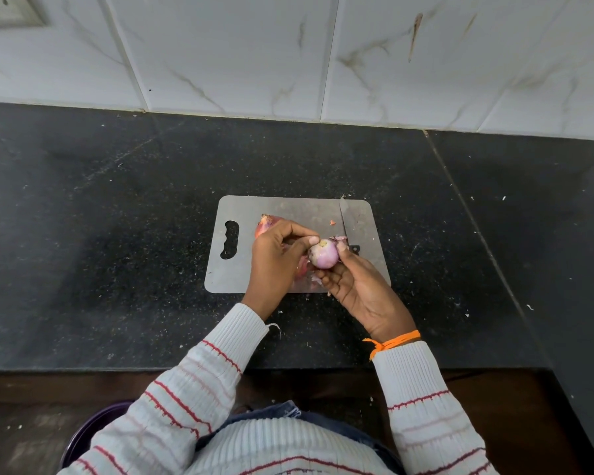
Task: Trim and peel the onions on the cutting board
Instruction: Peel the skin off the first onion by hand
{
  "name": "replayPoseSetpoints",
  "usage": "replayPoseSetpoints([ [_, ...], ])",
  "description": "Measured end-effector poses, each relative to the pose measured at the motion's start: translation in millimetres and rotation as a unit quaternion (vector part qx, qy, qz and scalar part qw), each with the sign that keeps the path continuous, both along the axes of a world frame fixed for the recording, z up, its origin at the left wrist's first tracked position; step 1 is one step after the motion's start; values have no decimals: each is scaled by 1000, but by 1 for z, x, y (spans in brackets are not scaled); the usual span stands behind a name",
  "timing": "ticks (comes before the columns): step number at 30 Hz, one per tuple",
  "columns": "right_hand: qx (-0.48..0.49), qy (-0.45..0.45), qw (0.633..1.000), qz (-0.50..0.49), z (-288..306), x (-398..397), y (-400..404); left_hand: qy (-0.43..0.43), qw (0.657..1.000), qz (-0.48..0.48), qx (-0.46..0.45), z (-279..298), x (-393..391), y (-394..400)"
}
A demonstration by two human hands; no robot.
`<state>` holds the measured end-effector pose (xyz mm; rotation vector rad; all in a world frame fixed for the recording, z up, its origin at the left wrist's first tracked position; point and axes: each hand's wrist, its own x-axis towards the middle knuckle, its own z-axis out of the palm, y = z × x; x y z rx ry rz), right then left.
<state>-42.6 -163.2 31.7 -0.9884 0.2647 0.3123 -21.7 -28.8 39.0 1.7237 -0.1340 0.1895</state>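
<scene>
Black speckled stone counter (117, 234); white marbled wall tiles (237, 53); wall socket (11, 10) top left

A dark speckled bench (117, 234) is seen below a tiled wall. A grey cutting board (288, 209) is laid flat on it, and small pale scraps (529, 307) are scattered over its surface.

Both sleeves (186, 382) are ribbed white knit with thin red stripes — an orange thread wristband (391, 342) sits just above the right cuff, blue denim (282, 411) below the sweater's hem
</scene>
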Motion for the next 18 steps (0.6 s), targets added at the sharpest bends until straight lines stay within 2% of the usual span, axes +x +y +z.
replayPoseSetpoints([
  [6,67,21,997,-16,0,2,-2,57,998,3,-36,-4,2,-2],
  [11,118,20,993,-19,2,1,-2,64,994,6,-86,-7,3,0],
  [18,88,12,996,-27,0,2,0,105,985,-26,-135,0,1,-2],
])
